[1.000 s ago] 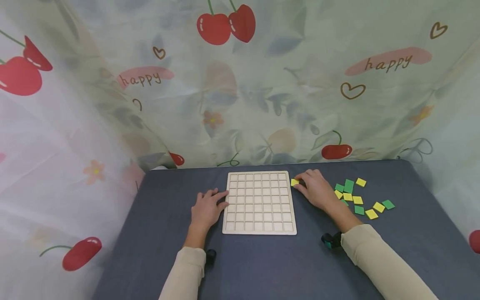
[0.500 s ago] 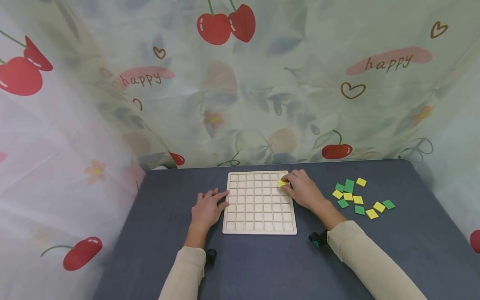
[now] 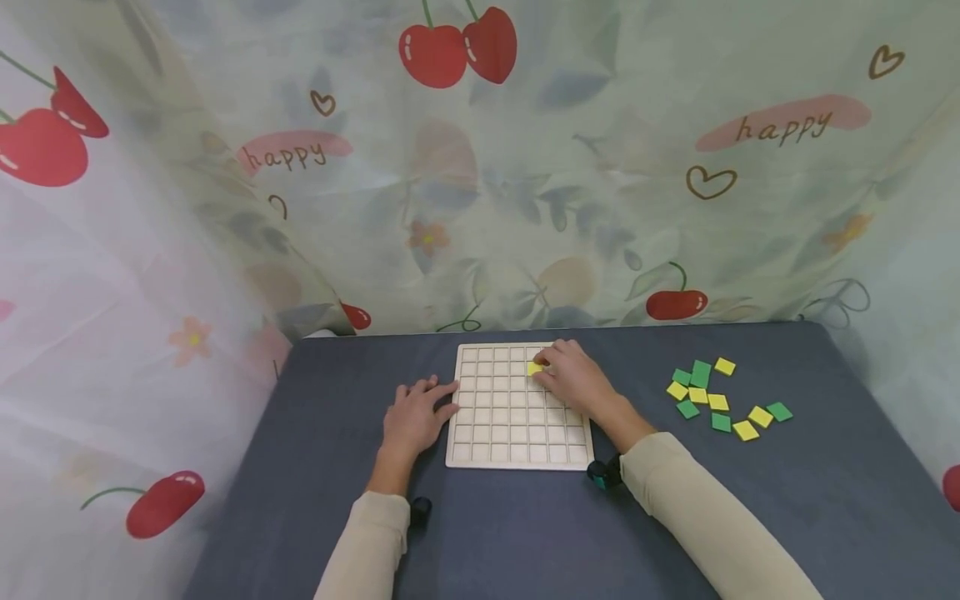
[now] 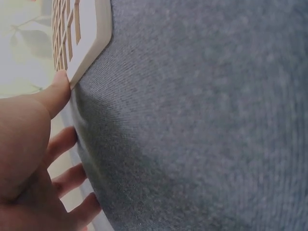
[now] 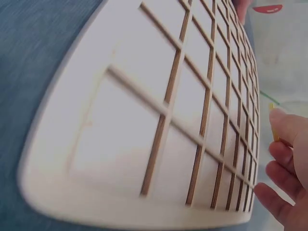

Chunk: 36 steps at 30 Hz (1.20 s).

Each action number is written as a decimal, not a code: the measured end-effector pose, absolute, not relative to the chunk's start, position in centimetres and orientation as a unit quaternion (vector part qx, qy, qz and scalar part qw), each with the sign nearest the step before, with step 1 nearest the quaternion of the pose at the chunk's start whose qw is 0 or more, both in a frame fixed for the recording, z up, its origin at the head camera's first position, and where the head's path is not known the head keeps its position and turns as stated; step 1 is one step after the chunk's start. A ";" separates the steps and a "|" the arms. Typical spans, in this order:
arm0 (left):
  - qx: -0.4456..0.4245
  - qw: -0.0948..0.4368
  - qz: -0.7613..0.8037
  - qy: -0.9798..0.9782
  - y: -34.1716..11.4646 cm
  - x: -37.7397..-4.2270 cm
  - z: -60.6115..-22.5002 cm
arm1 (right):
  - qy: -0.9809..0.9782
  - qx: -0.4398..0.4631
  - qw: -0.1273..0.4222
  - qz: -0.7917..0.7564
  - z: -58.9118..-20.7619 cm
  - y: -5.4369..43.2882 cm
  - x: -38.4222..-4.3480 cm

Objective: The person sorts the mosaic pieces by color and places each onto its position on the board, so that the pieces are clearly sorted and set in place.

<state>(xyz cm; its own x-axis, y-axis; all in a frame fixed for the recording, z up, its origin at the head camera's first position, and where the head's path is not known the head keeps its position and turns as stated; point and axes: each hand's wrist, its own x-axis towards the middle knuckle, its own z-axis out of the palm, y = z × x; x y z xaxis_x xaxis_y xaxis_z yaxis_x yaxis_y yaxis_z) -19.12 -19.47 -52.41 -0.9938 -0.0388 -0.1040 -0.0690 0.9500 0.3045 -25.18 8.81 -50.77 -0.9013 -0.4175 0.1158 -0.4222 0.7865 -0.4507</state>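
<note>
A pale wooden grid board (image 3: 500, 433) lies on the dark table, its square cells bare where they show. My right hand (image 3: 576, 379) pinches a yellow square tile (image 3: 533, 368) between thumb and fingertips over the board's upper right part. In the right wrist view the tile (image 5: 274, 122) shows edge-on, and the hand (image 5: 291, 163) hides some far cells. Along the board's left edge rests my left hand (image 3: 412, 419), thumb and forefinger touching the rim and the fingers spread. The left wrist view shows that thumb (image 4: 58, 89) against the board's side.
Several loose yellow tiles (image 3: 718, 402) and green tiles (image 3: 721, 422) lie scattered on the table (image 3: 525, 542), right of the board. One green piece (image 3: 701, 373) looks longer than the others. A patterned curtain (image 3: 487, 208) hangs behind the table and at both sides.
My right hand has moved left with the yellow tile, from beside the board's right edge to over its cells. The left hand has stayed at the left edge.
</note>
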 end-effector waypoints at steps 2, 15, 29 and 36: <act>-0.024 0.046 0.157 0.986 -19.6 -19.1 -52.5 | -0.945 0.223 -0.001 0.240 -50.7 8.1 -25.3; -0.028 0.057 0.172 0.983 -19.6 -19.2 -52.7 | -0.944 0.238 -0.036 0.224 -51.3 4.1 -26.0; -0.016 0.073 0.166 0.983 -20.0 -19.2 -52.7 | -0.939 0.246 -0.013 0.242 -52.2 0.3 -26.1; -0.014 0.076 0.163 0.984 -20.1 -19.3 -52.5 | -0.943 0.241 -0.008 0.230 -52.0 -0.4 -25.7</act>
<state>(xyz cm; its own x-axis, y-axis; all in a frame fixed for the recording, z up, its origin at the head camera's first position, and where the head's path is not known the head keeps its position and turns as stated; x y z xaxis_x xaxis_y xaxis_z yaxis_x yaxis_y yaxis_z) -19.31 -20.05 -52.46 -0.9881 -0.0022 -0.1536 -0.0515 0.9468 0.3177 -25.72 -0.43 -51.96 -0.8834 -0.4587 0.0962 -0.4514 0.7775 -0.4379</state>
